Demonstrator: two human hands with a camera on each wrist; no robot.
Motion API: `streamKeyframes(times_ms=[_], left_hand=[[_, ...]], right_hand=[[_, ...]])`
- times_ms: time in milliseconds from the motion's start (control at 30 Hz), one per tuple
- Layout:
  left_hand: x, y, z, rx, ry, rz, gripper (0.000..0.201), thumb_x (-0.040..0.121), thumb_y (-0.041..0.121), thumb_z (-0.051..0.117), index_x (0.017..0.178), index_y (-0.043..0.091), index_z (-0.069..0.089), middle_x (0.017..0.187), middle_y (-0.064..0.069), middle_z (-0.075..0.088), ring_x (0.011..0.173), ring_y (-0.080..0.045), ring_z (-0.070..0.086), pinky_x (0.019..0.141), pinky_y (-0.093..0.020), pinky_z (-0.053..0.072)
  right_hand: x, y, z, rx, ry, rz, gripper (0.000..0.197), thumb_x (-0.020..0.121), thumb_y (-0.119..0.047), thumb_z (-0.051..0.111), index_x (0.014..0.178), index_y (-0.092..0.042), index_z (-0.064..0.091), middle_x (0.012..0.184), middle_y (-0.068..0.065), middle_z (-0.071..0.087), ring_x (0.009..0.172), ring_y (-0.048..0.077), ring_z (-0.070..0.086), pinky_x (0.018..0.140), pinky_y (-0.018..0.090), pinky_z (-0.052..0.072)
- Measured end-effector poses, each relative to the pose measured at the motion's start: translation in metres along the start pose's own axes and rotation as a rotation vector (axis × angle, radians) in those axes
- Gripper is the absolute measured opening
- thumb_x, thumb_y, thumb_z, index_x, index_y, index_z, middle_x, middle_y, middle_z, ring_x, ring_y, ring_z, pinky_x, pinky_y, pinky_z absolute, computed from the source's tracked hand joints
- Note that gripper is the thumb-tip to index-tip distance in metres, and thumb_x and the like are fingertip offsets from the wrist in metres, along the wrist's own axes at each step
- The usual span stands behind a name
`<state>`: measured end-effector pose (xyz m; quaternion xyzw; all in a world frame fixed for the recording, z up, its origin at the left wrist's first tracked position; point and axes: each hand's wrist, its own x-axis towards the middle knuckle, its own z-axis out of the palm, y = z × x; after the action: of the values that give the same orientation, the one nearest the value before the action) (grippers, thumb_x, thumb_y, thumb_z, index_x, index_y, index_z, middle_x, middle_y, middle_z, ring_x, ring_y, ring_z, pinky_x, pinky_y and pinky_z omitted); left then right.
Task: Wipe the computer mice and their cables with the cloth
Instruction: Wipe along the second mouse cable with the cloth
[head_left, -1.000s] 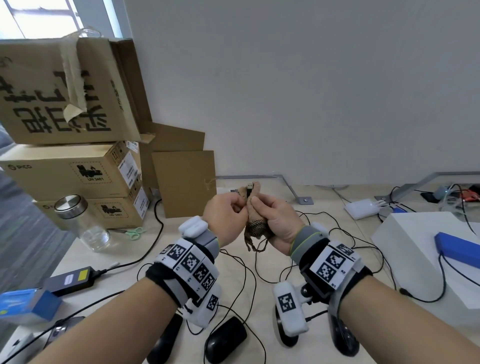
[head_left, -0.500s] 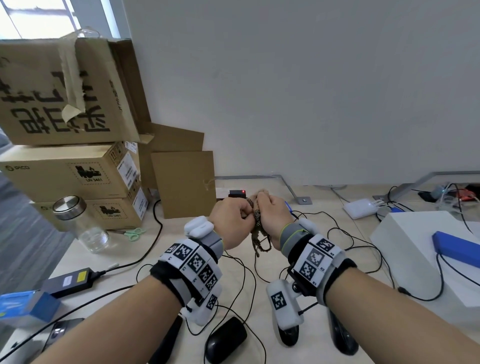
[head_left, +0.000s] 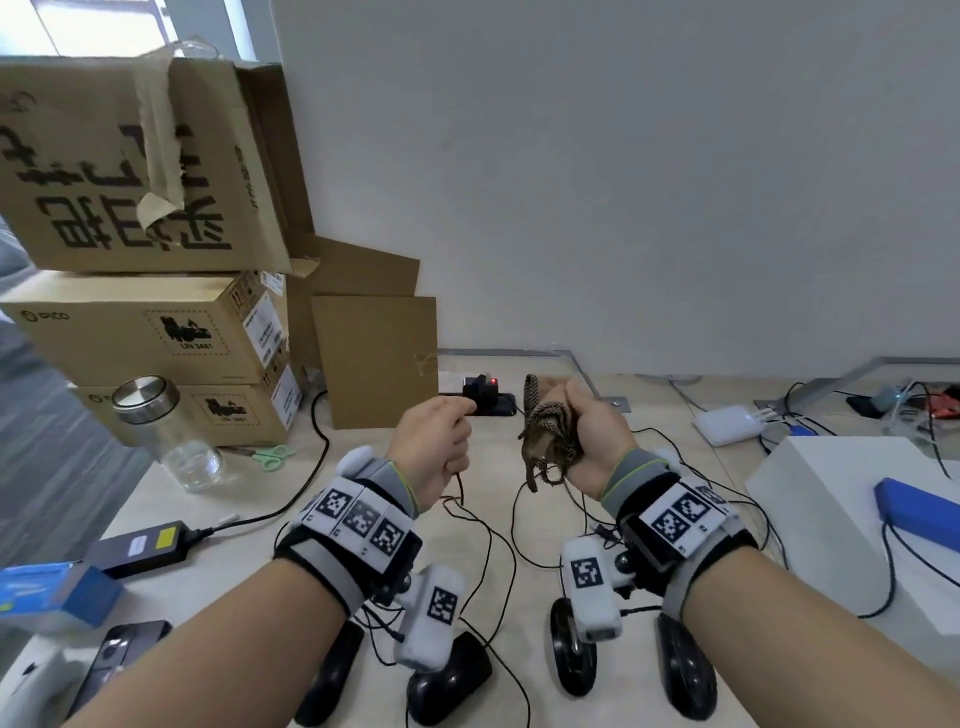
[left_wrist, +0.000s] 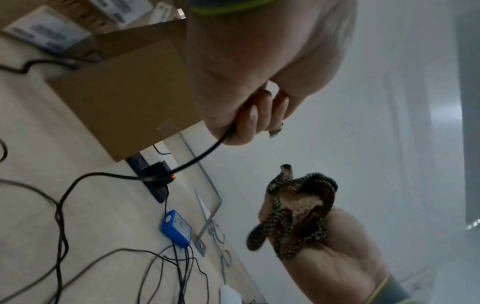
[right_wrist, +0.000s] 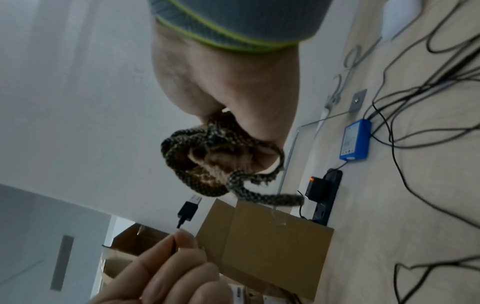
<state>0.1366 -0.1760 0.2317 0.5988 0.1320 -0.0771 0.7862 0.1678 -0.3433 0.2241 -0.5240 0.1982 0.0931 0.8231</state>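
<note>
While our left hand (head_left: 435, 451) pinches the thin black mouse cable (left_wrist: 200, 157) just below its black USB plug (right_wrist: 189, 207), fingers curled round it, the cable hangs down to the pale wooden desk (head_left: 244, 499). Our right hand (head_left: 597, 436) is raised beside it, apart, fingers clenched round the bunched brown cloth with a dark speckled woven edge (head_left: 545, 431). Four black computer mice (head_left: 449, 675) lie in a row on the desk near us, under our wrists. Stacked cardboard boxes (head_left: 150, 332) and a glass jar with a steel lid (head_left: 166, 431) stand at the left.
</note>
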Motion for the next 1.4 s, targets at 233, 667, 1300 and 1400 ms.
streamKeyframes(times_ms=[233, 667, 1300, 1400], left_hand=[[-0.004, 0.0, 0.011, -0.196, -0.118, -0.077, 0.025, 0.103, 0.017, 0.044, 0.078, 0.013, 0.05, 0.045, 0.008, 0.027, 0.035, -0.005, 0.019, 0.039, -0.02, 0.012], [-0.006, -0.006, 0.031, 0.071, -0.081, -0.04, 0.039, 0.101, 0.016, 0.045, 0.063, 0.019, 0.036, 0.054, 0.001, 0.028, 0.036, -0.006, 0.021, 0.036, -0.017, 0.013], [-0.014, 0.0, 0.02, 0.011, -0.132, -0.087, 0.036, 0.101, 0.016, 0.049, 0.066, 0.017, 0.04, 0.045, 0.008, 0.029, 0.035, -0.004, 0.019, 0.032, -0.016, 0.014], [-0.021, 0.002, 0.013, 0.08, -0.105, -0.027, 0.025, 0.098, 0.016, 0.054, 0.074, 0.012, 0.052, 0.05, 0.005, 0.03, 0.041, -0.008, 0.021, 0.037, -0.019, 0.02]], right_hand=[[-0.014, 0.014, 0.021, 0.0, -0.152, 0.058, 0.058, 0.1, -0.045, 0.043, 0.127, 0.005, 0.055, 0.094, 0.015, 0.063, 0.076, 0.023, 0.061, 0.065, 0.033, 0.051], [-0.031, 0.006, 0.044, -0.151, -0.028, -0.134, 0.025, 0.101, -0.028, 0.049, 0.093, -0.01, 0.065, 0.097, 0.016, 0.068, 0.089, 0.029, 0.065, 0.089, 0.045, 0.054], [-0.023, 0.0, 0.045, -0.03, 0.079, -0.077, 0.027, 0.099, -0.028, 0.052, 0.081, -0.01, 0.061, 0.067, 0.007, 0.063, 0.064, 0.022, 0.06, 0.062, 0.034, 0.051], [-0.015, -0.012, 0.028, 0.051, 0.143, -0.072, 0.028, 0.101, -0.028, 0.048, 0.081, -0.012, 0.059, 0.056, 0.002, 0.057, 0.046, 0.015, 0.055, 0.047, 0.026, 0.047]])
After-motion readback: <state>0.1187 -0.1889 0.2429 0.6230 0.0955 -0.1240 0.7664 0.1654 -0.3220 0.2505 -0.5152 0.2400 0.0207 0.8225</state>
